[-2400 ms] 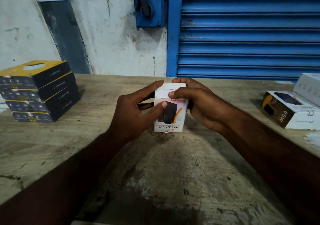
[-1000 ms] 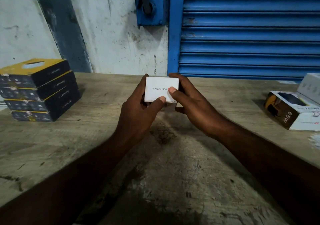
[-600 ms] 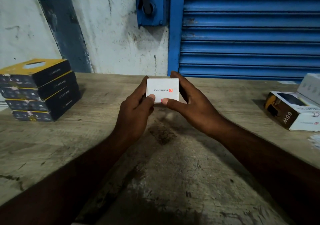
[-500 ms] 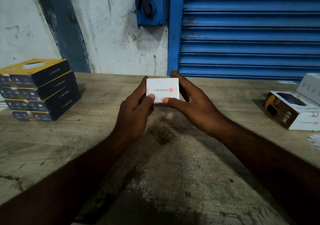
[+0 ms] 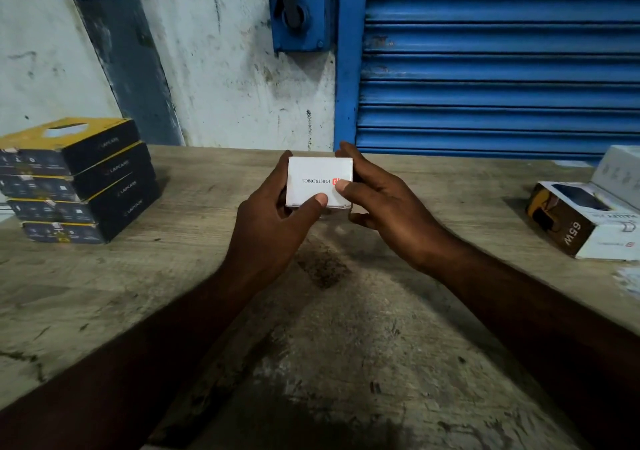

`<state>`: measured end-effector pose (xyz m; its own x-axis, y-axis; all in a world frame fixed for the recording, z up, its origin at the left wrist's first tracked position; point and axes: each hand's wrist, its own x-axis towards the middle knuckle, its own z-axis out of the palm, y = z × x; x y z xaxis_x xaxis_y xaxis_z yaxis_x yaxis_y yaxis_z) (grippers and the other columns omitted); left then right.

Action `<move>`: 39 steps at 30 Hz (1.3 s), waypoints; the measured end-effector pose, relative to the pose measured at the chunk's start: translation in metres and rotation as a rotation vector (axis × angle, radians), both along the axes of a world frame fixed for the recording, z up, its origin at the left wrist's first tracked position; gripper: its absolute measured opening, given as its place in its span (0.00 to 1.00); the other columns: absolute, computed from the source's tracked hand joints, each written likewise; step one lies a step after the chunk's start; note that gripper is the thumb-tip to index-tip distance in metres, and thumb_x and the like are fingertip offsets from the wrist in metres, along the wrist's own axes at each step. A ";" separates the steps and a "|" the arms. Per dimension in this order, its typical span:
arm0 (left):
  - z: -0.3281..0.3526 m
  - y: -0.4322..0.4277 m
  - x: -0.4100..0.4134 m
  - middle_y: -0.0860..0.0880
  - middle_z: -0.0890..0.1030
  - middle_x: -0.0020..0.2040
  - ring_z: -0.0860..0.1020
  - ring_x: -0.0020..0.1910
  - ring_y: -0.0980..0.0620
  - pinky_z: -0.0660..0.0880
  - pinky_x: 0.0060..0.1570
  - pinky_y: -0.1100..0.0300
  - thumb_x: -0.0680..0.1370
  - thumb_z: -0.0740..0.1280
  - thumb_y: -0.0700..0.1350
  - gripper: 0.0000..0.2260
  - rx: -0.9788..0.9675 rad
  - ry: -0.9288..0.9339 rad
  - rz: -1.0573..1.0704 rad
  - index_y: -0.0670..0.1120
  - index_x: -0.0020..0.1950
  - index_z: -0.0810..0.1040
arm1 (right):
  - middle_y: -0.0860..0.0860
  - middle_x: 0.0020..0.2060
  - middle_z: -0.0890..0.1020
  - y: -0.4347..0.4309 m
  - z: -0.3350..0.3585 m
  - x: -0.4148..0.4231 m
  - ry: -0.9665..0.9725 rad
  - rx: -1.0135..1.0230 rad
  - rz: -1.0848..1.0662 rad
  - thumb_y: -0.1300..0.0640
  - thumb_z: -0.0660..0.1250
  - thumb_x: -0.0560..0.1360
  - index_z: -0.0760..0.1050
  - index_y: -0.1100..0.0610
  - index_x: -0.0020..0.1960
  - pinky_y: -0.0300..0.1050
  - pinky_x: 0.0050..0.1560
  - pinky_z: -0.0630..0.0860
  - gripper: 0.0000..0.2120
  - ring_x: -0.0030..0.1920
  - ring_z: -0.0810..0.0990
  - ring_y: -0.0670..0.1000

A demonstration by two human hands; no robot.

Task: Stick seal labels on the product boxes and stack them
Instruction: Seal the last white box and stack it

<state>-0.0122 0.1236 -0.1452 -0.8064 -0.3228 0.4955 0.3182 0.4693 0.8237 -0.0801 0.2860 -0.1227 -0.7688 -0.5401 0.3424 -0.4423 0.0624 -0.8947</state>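
Both hands are up off the worktop (image 5: 145, 287) with the white Portronics box (image 5: 317, 176) held between them, plain branded face tipped toward the camera. The left hand (image 5: 273, 217) wraps the box's left side, with its thumb laid along the lower front edge. The right hand (image 5: 381, 200) cups the right side with fingers curled behind, and its thumb presses on the face, half covering the red logo.

By the look of it this is light, stiff carton: it should turn easily in the fingers, but the panels and corners could dent under a hard squeeze. The finish looks smooth, so probably a bit slippery. Best hold is across the two opposite side walls, as now, keeping the flap edge free for a seal. No seal label can be made out from here.

Compared with 2.4 seconds back, the box has come up from standing on the worktop, where it showed its printed product face, and has been rolled to this plain face. In the last half second the left thumb has slid rightward along the bottom edge, and the right thumb has moved up onto the logo.

The stack of Lapcare boxes (image 5: 79, 179) at left and the 65W box (image 5: 581, 221) at right have not budged.
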 end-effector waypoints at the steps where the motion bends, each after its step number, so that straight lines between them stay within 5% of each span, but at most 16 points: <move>1: 0.000 0.000 0.000 0.55 0.79 0.67 0.78 0.62 0.59 0.77 0.64 0.53 0.80 0.70 0.45 0.29 0.005 0.000 0.001 0.52 0.79 0.64 | 0.39 0.76 0.67 0.000 0.000 0.000 0.012 0.011 -0.002 0.47 0.66 0.79 0.59 0.42 0.80 0.55 0.76 0.66 0.32 0.74 0.68 0.42; 5: 0.001 0.000 0.002 0.67 0.82 0.55 0.80 0.58 0.60 0.78 0.62 0.46 0.78 0.65 0.51 0.23 0.064 -0.025 -0.006 0.68 0.71 0.67 | 0.42 0.77 0.66 -0.001 -0.005 -0.001 0.065 0.031 -0.029 0.52 0.73 0.77 0.57 0.48 0.81 0.51 0.77 0.64 0.38 0.75 0.65 0.41; 11: 0.002 0.001 0.003 0.64 0.83 0.54 0.80 0.58 0.56 0.79 0.61 0.44 0.77 0.60 0.51 0.21 0.145 -0.046 -0.042 0.66 0.70 0.70 | 0.44 0.76 0.68 -0.002 -0.010 -0.008 0.086 0.025 -0.084 0.56 0.76 0.74 0.59 0.52 0.81 0.47 0.78 0.63 0.41 0.75 0.66 0.40; 18: 0.003 0.000 0.004 0.56 0.83 0.54 0.80 0.58 0.46 0.78 0.61 0.41 0.76 0.61 0.53 0.28 0.087 -0.055 -0.037 0.56 0.78 0.66 | 0.37 0.74 0.70 -0.004 -0.006 -0.004 0.089 0.021 -0.113 0.49 0.72 0.74 0.65 0.50 0.79 0.59 0.71 0.72 0.35 0.72 0.71 0.40; 24: 0.003 -0.001 0.003 0.53 0.81 0.63 0.80 0.56 0.59 0.79 0.60 0.51 0.82 0.66 0.48 0.27 -0.042 -0.039 0.002 0.52 0.80 0.63 | 0.41 0.76 0.68 -0.001 -0.003 -0.002 0.057 0.023 -0.100 0.54 0.65 0.83 0.66 0.50 0.78 0.57 0.71 0.73 0.24 0.70 0.74 0.43; 27: 0.003 -0.001 0.004 0.59 0.81 0.59 0.80 0.53 0.66 0.77 0.54 0.68 0.80 0.68 0.47 0.25 -0.071 -0.018 0.008 0.55 0.76 0.66 | 0.51 0.71 0.75 0.000 -0.002 -0.001 -0.007 0.009 -0.094 0.53 0.63 0.83 0.66 0.48 0.78 0.65 0.65 0.74 0.24 0.66 0.77 0.55; 30: 0.002 -0.001 0.005 0.69 0.76 0.54 0.76 0.52 0.75 0.72 0.49 0.78 0.79 0.71 0.46 0.24 -0.094 -0.001 0.030 0.60 0.71 0.66 | 0.43 0.74 0.72 0.000 -0.001 -0.001 -0.011 0.002 -0.053 0.52 0.65 0.82 0.64 0.48 0.79 0.59 0.69 0.74 0.26 0.68 0.76 0.46; 36: 0.000 -0.004 0.001 0.60 0.83 0.52 0.82 0.52 0.63 0.82 0.53 0.50 0.80 0.65 0.53 0.18 -0.053 0.029 0.091 0.59 0.71 0.74 | 0.39 0.77 0.63 -0.002 -0.010 -0.001 0.108 0.099 -0.026 0.39 0.75 0.65 0.59 0.49 0.81 0.52 0.77 0.65 0.50 0.76 0.64 0.40; 39: 0.000 -0.004 0.002 0.55 0.85 0.51 0.83 0.52 0.54 0.82 0.51 0.43 0.79 0.60 0.57 0.22 -0.009 0.037 0.107 0.55 0.73 0.73 | 0.41 0.77 0.64 0.000 -0.014 -0.005 0.187 0.153 -0.042 0.50 0.81 0.66 0.57 0.52 0.81 0.46 0.77 0.64 0.51 0.75 0.65 0.40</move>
<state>-0.0103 0.1196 -0.1450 -0.7489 -0.4015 0.5272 0.2959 0.5092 0.8082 -0.0846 0.2858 -0.1364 -0.7228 -0.5652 0.3977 -0.5935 0.2128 -0.7762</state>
